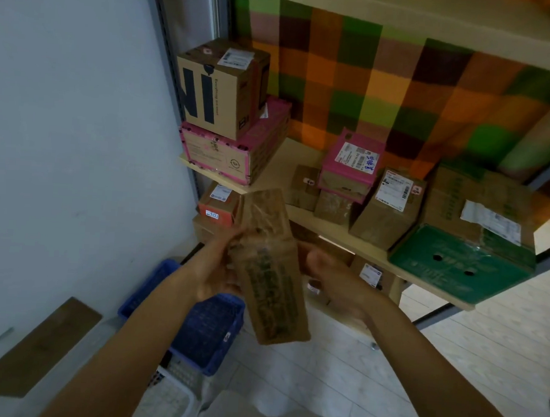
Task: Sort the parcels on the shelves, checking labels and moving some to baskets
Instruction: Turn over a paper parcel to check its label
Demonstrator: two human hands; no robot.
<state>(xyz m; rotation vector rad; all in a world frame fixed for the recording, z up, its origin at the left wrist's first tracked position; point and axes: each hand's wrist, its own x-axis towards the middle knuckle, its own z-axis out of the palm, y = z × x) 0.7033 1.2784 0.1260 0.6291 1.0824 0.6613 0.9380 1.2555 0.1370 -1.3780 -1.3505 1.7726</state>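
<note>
Left hand (217, 271) and right hand (332, 276) grip a brown parcel (271, 272), long axis pointing toward the shelf (281, 165).

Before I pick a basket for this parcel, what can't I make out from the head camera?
Head view:
The held parcel: print blurred, unreadable.
The blue basket: inside partly covered by left hand and parcel.
The lower-shelf parcels: mostly hidden under shelf board, behind right hand.
The shipping labels: too small to read.
</note>
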